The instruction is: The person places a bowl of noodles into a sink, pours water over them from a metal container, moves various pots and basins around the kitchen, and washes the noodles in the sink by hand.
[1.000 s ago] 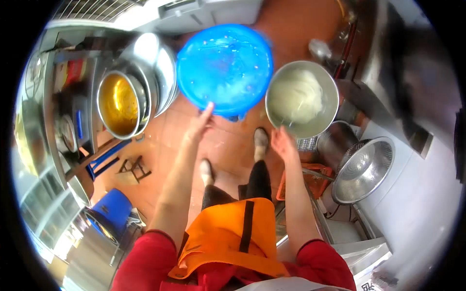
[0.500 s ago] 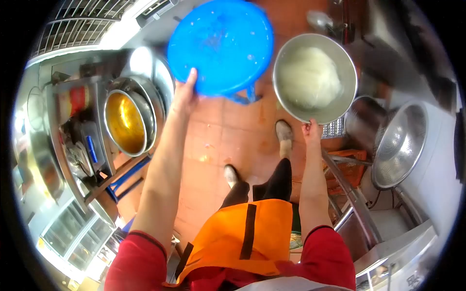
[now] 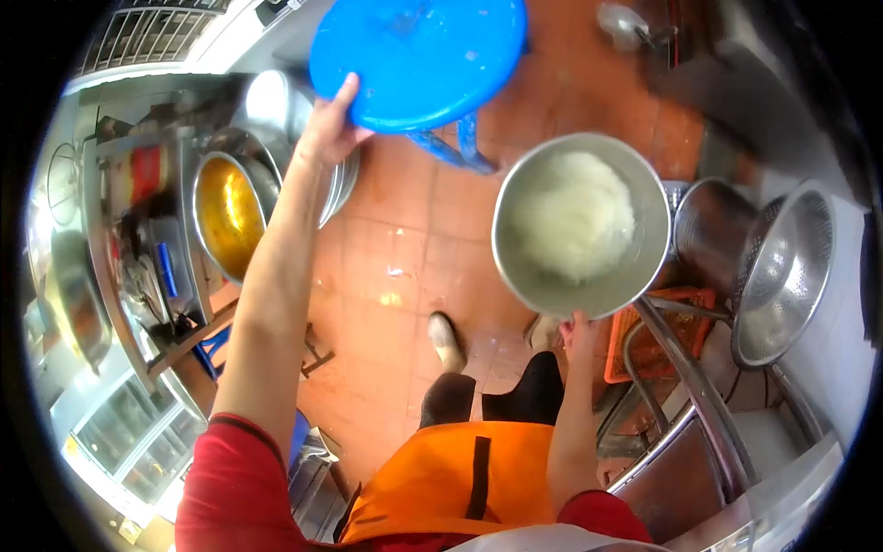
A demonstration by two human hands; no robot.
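A round blue plastic stool (image 3: 418,60) with wet spots on its top is at the upper middle, its blue legs showing below. My left hand (image 3: 332,124) grips the stool's near left edge, thumb on top, the other fingers partly under the rim. To the right, my right hand (image 3: 577,337) is closed on the near rim of a large metal bowl (image 3: 651,262). A pale, whitish mass (image 3: 575,216) lies inside that bowl. Most of the right fingers are hidden beneath the rim.
Left of me stand a metal bowl of yellow-orange liquid (image 3: 228,210) and a cluttered shelf (image 3: 120,267). At right are a perforated metal colander (image 3: 782,276), an orange crate (image 3: 658,345) and a metal frame (image 3: 690,396). Red-brown tiles (image 3: 368,276) cover the floor.
The right hand has taken hold of the bowl's rim, and the bowl has come nearer to my body. My left hand has closed on the stool's edge, which appears higher in view.
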